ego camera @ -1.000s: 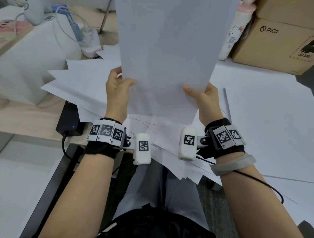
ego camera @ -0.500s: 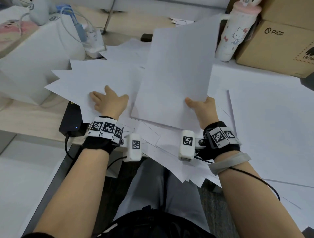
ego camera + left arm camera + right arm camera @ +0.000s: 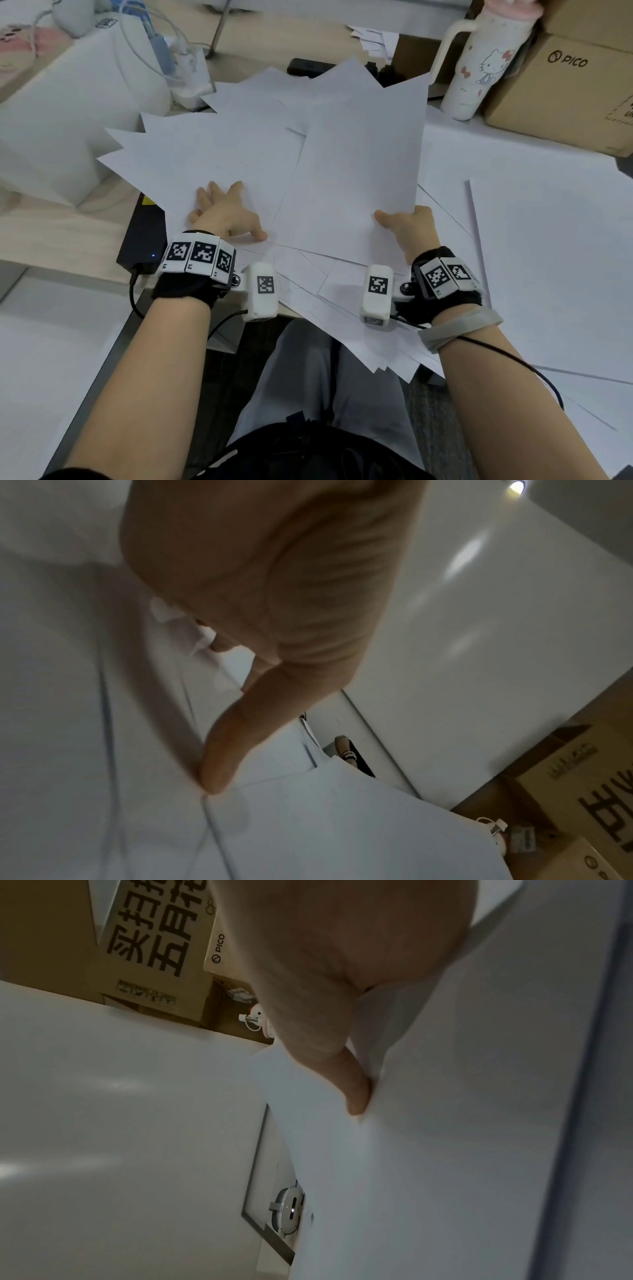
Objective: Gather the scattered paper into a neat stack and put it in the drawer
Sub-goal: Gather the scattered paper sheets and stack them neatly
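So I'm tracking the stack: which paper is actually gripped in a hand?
The squared-up stack on the right: the right hand pinches its near corner. The left hand only presses flat on the fanned sheets.

My right hand (image 3: 407, 228) has its thumb on top of the stack of paper (image 3: 356, 178), and my other fingers are under it, so I can't see them. The loose sheets (image 3: 205, 161) cover most of the desk, so I can't tell what lies below them. The brown box (image 3: 565, 92) and the cup (image 3: 479, 61) are cut off at the picture's edge. My left hand (image 3: 274, 588) looks blurry up close. I can't see the drawer.
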`<action>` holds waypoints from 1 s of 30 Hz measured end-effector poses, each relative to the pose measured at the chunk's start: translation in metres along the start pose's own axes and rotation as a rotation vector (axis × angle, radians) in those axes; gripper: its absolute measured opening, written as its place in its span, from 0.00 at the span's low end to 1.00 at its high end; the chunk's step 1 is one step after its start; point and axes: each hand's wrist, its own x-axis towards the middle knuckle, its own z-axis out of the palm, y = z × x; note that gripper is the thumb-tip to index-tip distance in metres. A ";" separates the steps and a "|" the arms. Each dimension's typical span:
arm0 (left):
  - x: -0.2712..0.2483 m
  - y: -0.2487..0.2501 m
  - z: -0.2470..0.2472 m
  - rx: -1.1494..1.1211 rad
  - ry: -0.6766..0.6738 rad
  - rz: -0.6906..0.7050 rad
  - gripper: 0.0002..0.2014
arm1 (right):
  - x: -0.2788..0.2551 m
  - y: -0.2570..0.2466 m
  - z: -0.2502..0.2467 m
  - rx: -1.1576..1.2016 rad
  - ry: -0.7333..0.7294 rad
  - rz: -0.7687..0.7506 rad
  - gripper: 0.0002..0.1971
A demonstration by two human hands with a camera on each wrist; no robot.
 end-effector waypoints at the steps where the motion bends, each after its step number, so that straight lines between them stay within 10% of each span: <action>1: -0.001 0.001 0.001 -0.006 -0.010 0.004 0.50 | 0.000 0.000 0.000 0.000 -0.001 0.004 0.14; 30: -0.018 -0.009 0.018 -0.240 -0.044 0.060 0.39 | -0.009 -0.001 -0.012 0.153 0.050 0.067 0.10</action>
